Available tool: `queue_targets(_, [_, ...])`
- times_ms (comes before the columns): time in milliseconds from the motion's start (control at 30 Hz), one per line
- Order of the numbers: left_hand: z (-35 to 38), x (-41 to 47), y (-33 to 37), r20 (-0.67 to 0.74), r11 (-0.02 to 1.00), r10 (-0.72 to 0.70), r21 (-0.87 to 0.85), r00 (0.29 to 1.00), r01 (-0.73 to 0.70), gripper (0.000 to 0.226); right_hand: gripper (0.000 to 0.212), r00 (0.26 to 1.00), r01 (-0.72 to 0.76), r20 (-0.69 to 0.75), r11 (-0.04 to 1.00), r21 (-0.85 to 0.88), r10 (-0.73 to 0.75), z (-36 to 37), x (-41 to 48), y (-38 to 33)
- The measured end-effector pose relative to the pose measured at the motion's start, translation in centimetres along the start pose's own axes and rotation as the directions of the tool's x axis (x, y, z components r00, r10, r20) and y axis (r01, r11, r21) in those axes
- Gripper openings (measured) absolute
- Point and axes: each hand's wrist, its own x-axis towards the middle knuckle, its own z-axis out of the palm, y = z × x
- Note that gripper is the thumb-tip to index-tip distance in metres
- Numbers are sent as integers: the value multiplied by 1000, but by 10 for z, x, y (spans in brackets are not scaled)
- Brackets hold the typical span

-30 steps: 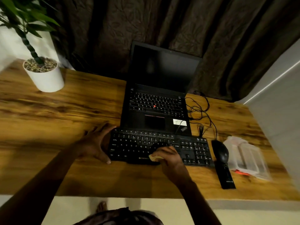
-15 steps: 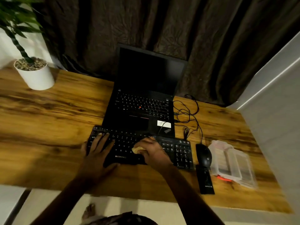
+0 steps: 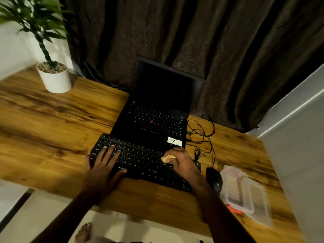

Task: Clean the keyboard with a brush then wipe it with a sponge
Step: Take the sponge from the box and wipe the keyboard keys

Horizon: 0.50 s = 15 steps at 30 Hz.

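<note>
Sponge and right hand (image 3: 182, 162) have slid along the keys since half a second back, from the middle of the keyboard (image 3: 140, 160) over to its right section, close to the far edge by the laptop's (image 3: 154, 123) front lip, while the left hand (image 3: 103, 163) has held its post on the left end. Right fingers are curled down tight around the sponge (image 3: 167, 158), only a pale yellow corner peeking out at the thumb side, pressed flat to the keycaps so the wipe bites. Left hand lies open, fingers spread across the leftmost keys and thumb hooked over the near edge: that reads as a brace, pinning the board so the rubbing does not shove it across the table (image 3: 52, 120). Keyboard sits near the table's front edge, butted against the laptop, its cable trailing toward the tangle of wires (image 3: 201, 135) by the laptop's right side. Mouse (image 3: 213, 179) lies just beside the keyboard's right end, with a clear plastic case (image 3: 245, 193) beyond it toward the right edge; a potted plant (image 3: 54, 78) stands at the far left corner. No brush is visible, so the brushing looks done and this is the wiping stage; the numpad end under the wrist seems the stretch left to cover, and the mouse is near enough to get knocked
</note>
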Motion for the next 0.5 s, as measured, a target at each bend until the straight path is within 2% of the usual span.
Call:
queue_targets(133, [1,0,-1,-6,1000,-18,12,1000,18,85,24,999,8,32,997,-76,-5,-16,-6,21])
queue_targets(300, [2,1,-1,-20,999,-25,31,999,25,82,27,996,-87,24,993,-83,90,-29,-23,43])
queue_targets(500, [2,0,-2,-52,999,-30,28,998,31,79,30,999,5,-39,1000,18,-4,-16,-10,27])
